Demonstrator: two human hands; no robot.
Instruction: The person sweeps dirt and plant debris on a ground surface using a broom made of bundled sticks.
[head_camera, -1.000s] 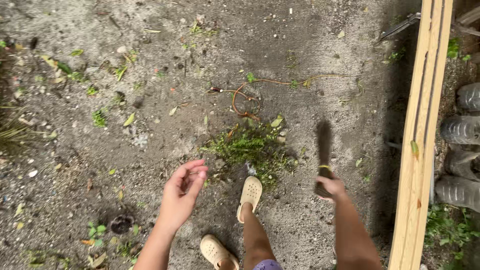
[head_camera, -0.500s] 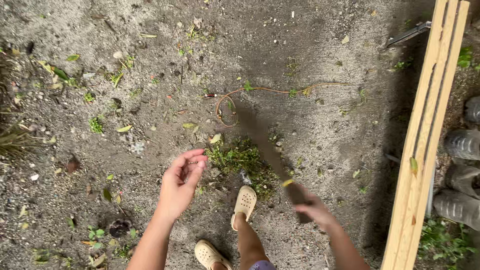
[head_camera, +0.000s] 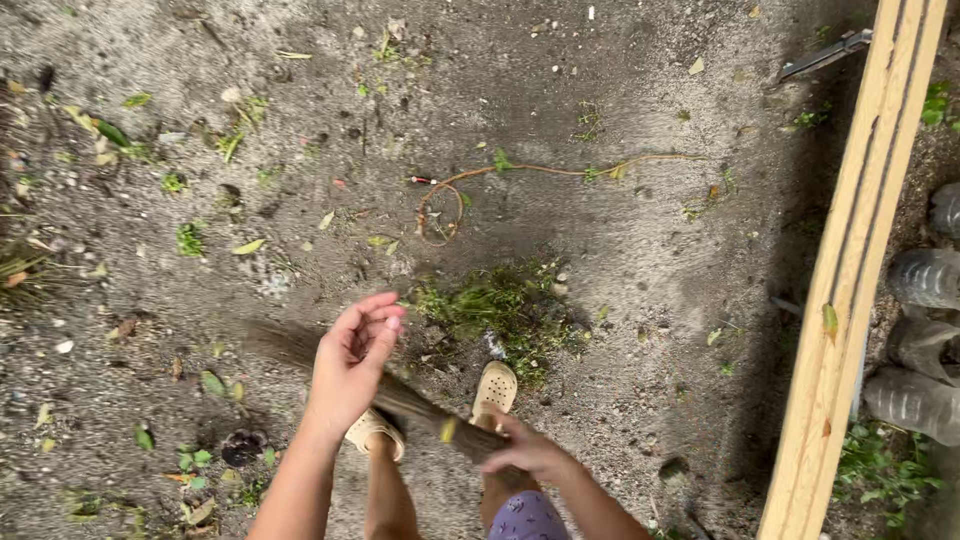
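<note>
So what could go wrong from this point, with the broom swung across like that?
The broom passes under the open left hand and close to the sandalled feet, so it may clip them. The gathered green pile could scatter. The loose vine might snag the bristles.

Head view. The hand broom (head_camera: 380, 390) is motion-blurred; its bristle end fades out at left, and the left hand (head_camera: 350, 368) covers its middle. The right hand (head_camera: 525, 455) is also blurred. Both forearms, the wooden plank (head_camera: 850, 270) and the plastic bottles (head_camera: 925, 280) are cut by the edges.
</note>
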